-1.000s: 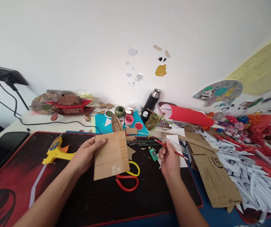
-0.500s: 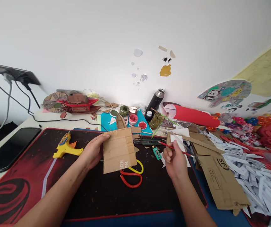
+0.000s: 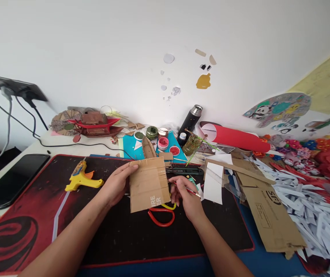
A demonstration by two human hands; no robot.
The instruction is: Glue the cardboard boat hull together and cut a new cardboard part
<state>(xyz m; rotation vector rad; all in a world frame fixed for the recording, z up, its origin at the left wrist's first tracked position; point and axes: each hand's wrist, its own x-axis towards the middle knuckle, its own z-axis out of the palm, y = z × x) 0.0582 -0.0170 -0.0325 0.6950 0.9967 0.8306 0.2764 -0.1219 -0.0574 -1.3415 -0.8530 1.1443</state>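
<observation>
My left hand (image 3: 120, 181) grips a square piece of cardboard (image 3: 147, 184) by its left edge, thumb on the front face. White print shows near the cardboard's lower right corner. Close to its right edge, my right hand (image 3: 186, 194) is closed around a thin red pencil (image 3: 193, 191), its fingers curled beside the cardboard. Whether those fingers touch the edge, I cannot tell. Beneath the cardboard lie scissors with red and yellow handles (image 3: 162, 225); their blades are hidden. A teal object is mostly covered by my right hand.
A yellow glue gun (image 3: 81, 181) and a phone (image 3: 12, 181) lie to the left. Behind stand paint jars (image 3: 163, 144), a small cardboard boat (image 3: 148, 148) and a black flask (image 3: 190, 121). At right are white paper (image 3: 214, 182), flat cardboard (image 3: 269, 219) and piled paper strips (image 3: 306, 211).
My right hand has moved left with the pencil, from over the white paper to the cardboard's right edge. The white paper now lies uncovered. My left hand keeps the cardboard nearly in place.
</observation>
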